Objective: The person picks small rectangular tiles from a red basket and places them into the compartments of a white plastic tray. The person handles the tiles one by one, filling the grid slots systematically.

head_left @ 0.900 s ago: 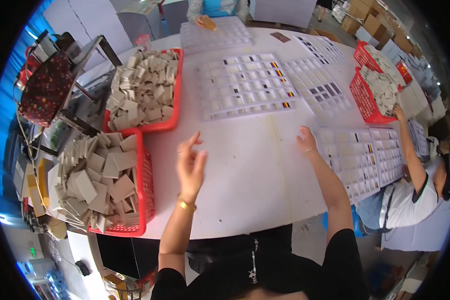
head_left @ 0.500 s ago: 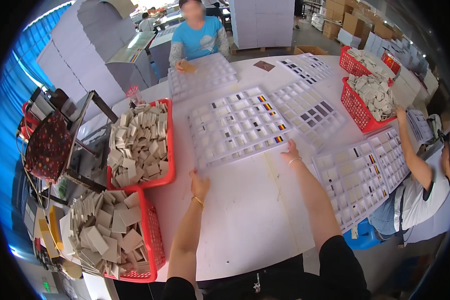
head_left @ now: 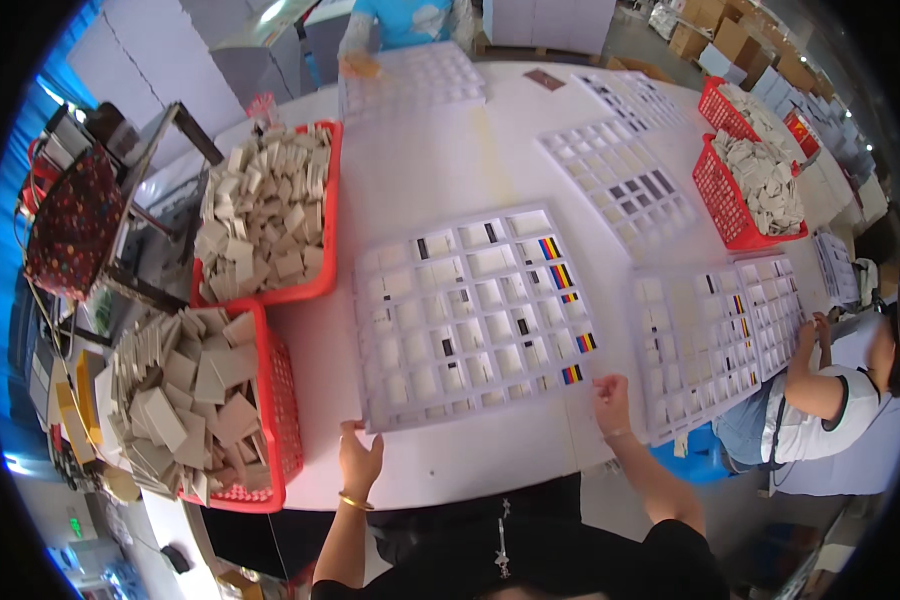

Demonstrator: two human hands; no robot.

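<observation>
- Head view, centre: compartmented tray [head_left: 478, 318], whitish, rectangular; shallow gridded cells, black marks, multicoloured stripes along its right side.
- Lower centre-left: left hand [head_left: 360, 460], at tray's lower-left corner; thumb and fingers parted, pinch undeterminable.
- Lower centre-right: right hand [head_left: 613, 405], beside lower-right corner; fingers bent, grip undeterminable.
- Left: red perforated basket [head_left: 283, 400], heaped flat beige pieces [head_left: 208, 385].

I look through the left head-worn fisheye, facing forward and steeply down over the white table [head_left: 510, 440]; the left hand [head_left: 358, 462] and right hand [head_left: 613, 405] sit near, low in frame, with cardboard boxes [head_left: 730, 30] far off, upper right.
</observation>
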